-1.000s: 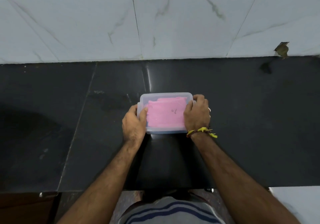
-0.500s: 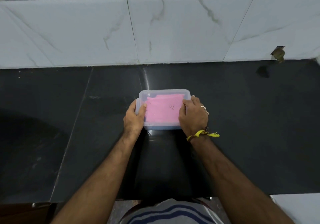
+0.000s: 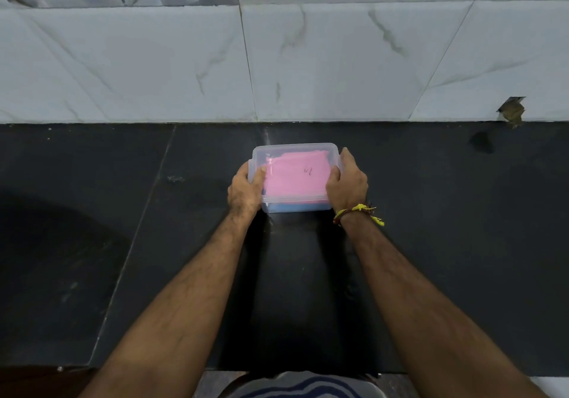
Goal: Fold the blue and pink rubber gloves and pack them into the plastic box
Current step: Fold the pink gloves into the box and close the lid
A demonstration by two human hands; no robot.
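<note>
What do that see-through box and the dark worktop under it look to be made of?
The box looks like thin clear plastic, slightly frosted: the pink glove and a blue one beneath show through its lid and wall. The worktop seems polished black stone, perhaps granite: it is dark and faintly reflective, with a straight joint line.

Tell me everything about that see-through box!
The plastic box is a clear rectangle with rounded corners and a clear lid on top. It sits on the black counter. Pink glove fills it, with blue glove underneath. The left hand and right hand grip its two short sides.
</note>
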